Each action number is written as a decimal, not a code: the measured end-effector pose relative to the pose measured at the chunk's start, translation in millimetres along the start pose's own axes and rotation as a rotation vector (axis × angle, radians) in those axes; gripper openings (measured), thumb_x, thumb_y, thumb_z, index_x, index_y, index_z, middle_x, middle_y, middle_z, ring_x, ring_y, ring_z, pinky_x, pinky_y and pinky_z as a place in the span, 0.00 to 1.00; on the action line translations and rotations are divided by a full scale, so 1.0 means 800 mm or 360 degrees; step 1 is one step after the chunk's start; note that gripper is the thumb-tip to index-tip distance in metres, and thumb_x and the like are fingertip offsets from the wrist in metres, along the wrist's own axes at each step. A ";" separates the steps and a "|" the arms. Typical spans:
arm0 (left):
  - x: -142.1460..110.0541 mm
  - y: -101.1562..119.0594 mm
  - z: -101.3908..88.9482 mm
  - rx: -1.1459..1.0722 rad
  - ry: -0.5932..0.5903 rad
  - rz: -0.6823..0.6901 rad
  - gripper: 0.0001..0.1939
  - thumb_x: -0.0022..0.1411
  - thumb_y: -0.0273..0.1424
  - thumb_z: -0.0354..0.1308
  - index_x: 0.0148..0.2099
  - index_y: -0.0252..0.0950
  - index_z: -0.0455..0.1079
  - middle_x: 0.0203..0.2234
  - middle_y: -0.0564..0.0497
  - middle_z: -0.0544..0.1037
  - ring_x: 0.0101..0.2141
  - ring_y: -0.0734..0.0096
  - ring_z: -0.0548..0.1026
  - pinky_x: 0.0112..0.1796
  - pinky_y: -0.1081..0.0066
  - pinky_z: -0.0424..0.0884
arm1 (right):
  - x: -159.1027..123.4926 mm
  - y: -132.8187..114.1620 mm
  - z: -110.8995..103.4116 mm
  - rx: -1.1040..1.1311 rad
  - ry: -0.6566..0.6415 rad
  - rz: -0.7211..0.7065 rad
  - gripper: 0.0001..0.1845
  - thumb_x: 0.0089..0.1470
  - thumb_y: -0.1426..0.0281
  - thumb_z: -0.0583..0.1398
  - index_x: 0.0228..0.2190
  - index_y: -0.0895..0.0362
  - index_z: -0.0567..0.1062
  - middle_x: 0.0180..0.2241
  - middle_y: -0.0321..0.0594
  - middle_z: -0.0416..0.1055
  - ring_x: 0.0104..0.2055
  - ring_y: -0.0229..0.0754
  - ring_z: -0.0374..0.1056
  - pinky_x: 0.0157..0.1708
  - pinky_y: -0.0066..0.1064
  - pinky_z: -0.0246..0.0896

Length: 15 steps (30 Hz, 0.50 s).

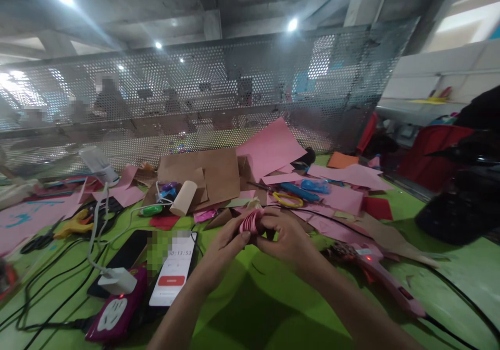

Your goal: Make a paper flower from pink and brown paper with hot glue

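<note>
Centre frame, our left hand (222, 247) and right hand (288, 236) pinch the ridged pink paper (250, 223); squeezing too hard could crush it!

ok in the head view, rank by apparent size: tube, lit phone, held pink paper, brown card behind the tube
1. Brown card
2. Lit phone
3. Tube and pink paper: too alike to rank, the paper partly hidden by fingers

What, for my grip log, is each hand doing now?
Left hand: closed, holding the pink layered piece.
Right hand: closed, holding the same piece.
</note>
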<state>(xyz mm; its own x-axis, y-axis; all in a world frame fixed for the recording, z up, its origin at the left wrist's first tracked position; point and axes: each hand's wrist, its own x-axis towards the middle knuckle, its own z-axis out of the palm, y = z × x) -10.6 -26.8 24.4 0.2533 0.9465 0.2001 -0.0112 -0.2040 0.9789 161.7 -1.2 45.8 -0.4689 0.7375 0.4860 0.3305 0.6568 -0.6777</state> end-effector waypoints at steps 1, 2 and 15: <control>0.000 0.000 0.000 0.0002 0.0000 0.0000 0.25 0.64 0.38 0.56 0.62 0.40 0.66 0.52 0.45 0.76 0.54 0.54 0.69 0.54 0.60 0.65 | 0.000 0.001 0.000 -0.0008 0.0001 -0.0008 0.07 0.49 0.80 0.63 0.24 0.57 0.76 0.31 0.38 0.74 0.37 0.42 0.70 0.38 0.31 0.64; -0.001 0.001 0.000 0.0004 0.0000 -0.0003 0.25 0.64 0.38 0.56 0.62 0.40 0.66 0.51 0.45 0.76 0.53 0.54 0.70 0.52 0.60 0.65 | 0.001 0.001 0.000 -0.0012 -0.0001 -0.0015 0.07 0.49 0.80 0.63 0.24 0.57 0.75 0.31 0.38 0.74 0.37 0.42 0.70 0.37 0.31 0.64; -0.003 0.006 -0.004 -0.0023 0.0028 -0.0066 0.22 0.65 0.38 0.54 0.60 0.42 0.69 0.56 0.47 0.72 0.40 0.65 0.72 0.35 0.71 0.66 | 0.001 0.002 -0.001 0.0060 -0.0030 -0.0047 0.08 0.50 0.79 0.64 0.29 0.53 0.79 0.37 0.38 0.76 0.42 0.44 0.71 0.42 0.33 0.66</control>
<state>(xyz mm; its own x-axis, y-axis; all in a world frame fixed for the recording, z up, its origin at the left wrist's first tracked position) -14.0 -29.1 29.0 0.2365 0.9584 0.1597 -0.0152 -0.1607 0.9869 162.6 0.9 45.3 -0.4937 0.7145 0.4958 0.2853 0.6716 -0.6838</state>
